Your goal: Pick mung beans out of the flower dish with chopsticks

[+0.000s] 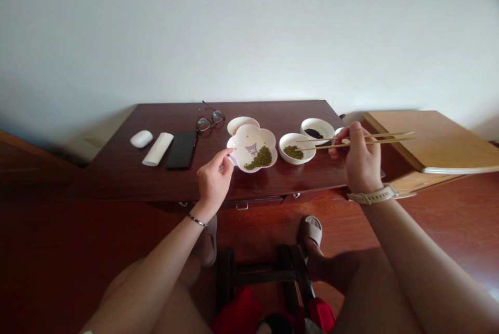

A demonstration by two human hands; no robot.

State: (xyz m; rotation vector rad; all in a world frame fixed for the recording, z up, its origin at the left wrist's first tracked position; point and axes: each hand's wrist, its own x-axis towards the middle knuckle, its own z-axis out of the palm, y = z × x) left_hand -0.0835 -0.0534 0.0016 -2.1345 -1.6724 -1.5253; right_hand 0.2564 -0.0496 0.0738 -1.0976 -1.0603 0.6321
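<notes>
The right hand point(360, 160) grips a pair of wooden chopsticks point(374, 139), its fingers closed around them; the chopstick tips extend left of the fingers, over a round white bowl point(290, 141) holding green mung beans point(292, 152). Whether the tips clamp a bean cannot be determined. The left hand point(212, 181) has its fingers point(226, 153) together at the left rim of a flower-shaped white dish point(239, 144), which bears a cartoon print and a heap of mung beans point(262, 158). Beyond the right fingers stands a white bowl point(326, 127) of black seeds point(314, 133). Beyond the left fingers, in order of increasing distance, lie a small white bowl point(242, 123), eyeglasses point(210, 121), a black phone point(181, 149), a white cylindrical object point(158, 149), and a white computer mouse point(141, 138), all on a dark wood table point(273, 113)
</notes>
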